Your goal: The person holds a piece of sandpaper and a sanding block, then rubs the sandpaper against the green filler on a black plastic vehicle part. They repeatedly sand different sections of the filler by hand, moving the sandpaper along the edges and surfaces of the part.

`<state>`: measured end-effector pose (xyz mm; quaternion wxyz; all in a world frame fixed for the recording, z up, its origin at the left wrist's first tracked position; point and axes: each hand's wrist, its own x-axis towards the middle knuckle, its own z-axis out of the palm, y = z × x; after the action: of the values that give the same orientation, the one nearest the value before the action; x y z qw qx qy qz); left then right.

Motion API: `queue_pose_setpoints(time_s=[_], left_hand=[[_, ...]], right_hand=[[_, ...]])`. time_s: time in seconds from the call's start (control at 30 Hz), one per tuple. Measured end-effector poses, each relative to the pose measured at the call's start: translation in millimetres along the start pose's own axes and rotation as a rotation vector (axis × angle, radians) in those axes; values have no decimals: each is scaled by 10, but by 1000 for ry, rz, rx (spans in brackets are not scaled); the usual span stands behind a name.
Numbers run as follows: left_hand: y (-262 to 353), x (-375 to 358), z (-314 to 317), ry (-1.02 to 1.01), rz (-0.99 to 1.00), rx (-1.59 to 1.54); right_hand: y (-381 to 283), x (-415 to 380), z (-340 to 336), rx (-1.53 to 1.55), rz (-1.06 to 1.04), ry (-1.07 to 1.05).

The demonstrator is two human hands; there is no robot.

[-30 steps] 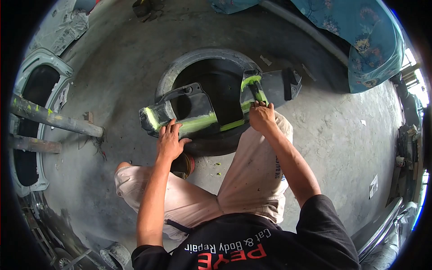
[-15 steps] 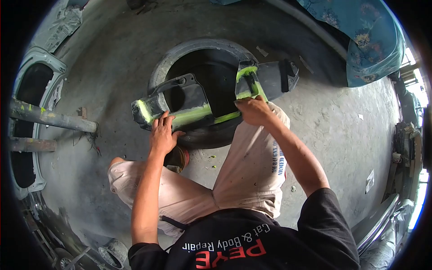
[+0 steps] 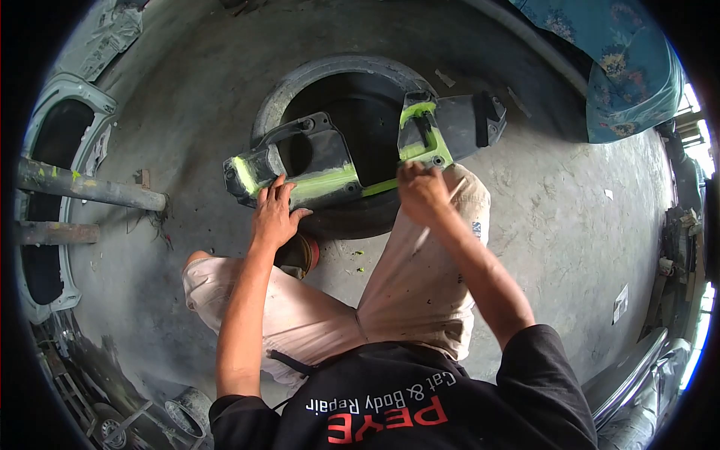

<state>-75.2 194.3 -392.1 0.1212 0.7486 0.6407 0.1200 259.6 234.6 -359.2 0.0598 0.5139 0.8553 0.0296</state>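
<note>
A dark plastic car part (image 3: pixel 324 142) with yellow-green coated strips lies across a tyre (image 3: pixel 289 84) on the floor. On its near left edge rests my left hand (image 3: pixel 274 217), fingers spread and thumb out to the side. My right hand (image 3: pixel 424 193) is at the part's near edge, right of the middle, just below a green section with a bolt hole. Its fingers are curled inward and slightly blurred; whatever may be under them is hidden. Below the left hand stands a round tin-like container (image 3: pixel 306 255), partly covered by my wrist and leg.
My bent legs in light trousers (image 3: pixel 412 277) frame the near side of the tyre. Two metal posts (image 3: pixel 97 191) jut in at the left, beside a grey vehicle panel (image 3: pixel 75 259). Flowered blue cloth (image 3: pixel 626 82) hangs at the upper right. Wrapped silver pieces (image 3: pixel 649 382) lie at lower right.
My right hand has pulled back slightly toward me from the green section, uncovering the bolt hole. The left hand keeps its place on the part. The whole view has shifted a little.
</note>
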Motion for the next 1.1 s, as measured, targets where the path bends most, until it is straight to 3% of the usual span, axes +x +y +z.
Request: queue_pose_setpoints(time_s=[0.03, 0.1, 0.13, 0.23, 0.3, 0.37, 0.47, 0.57, 0.63, 0.7, 0.73, 0.8, 0.9, 0.93, 1.1], left_hand=[[-32, -3, 37, 21, 24, 3], [-28, -14, 63, 39, 50, 6], [-27, -4, 56, 39, 57, -5], [-43, -19, 31, 48, 77, -19], [-48, -18, 27, 66, 83, -33], [-28, -27, 38, 72, 72, -30], [-24, -42, 32, 89, 76, -11], [-31, -37, 21, 102, 100, -22], [-47, -33, 34, 81, 83, -31], [-42, -14, 44, 61, 79, -40], [-42, -22, 43, 69, 83, -49], [-30, -31, 30, 72, 92, -54], [-21, -29, 7, 57, 60, -49], [-20, -26, 11, 57, 58, -45], [-4, -38, 20, 58, 47, -23]], right_hand=[[-221, -20, -29, -37, -27, -102], [-684, -68, 126, 53, -74, 85], [-777, -79, 156, 76, -54, 33], [-439, -165, 92, 165, -114, 32], [-280, -201, -68, 173, -29, -29], [-515, -160, 66, -112, 63, -62], [-798, -144, 51, -137, 8, -64], [-386, -232, 94, 132, -135, 55], [-246, -236, -16, 46, -2, 124], [-408, -142, -121, 71, 112, -94], [-470, -107, -99, 73, 114, -99], [-528, -21, -54, 292, -102, -54], [-197, 18, -179, 316, -163, -127], [-142, 46, -390, 245, -75, -257], [-385, 178, -89, 218, -75, -191]])
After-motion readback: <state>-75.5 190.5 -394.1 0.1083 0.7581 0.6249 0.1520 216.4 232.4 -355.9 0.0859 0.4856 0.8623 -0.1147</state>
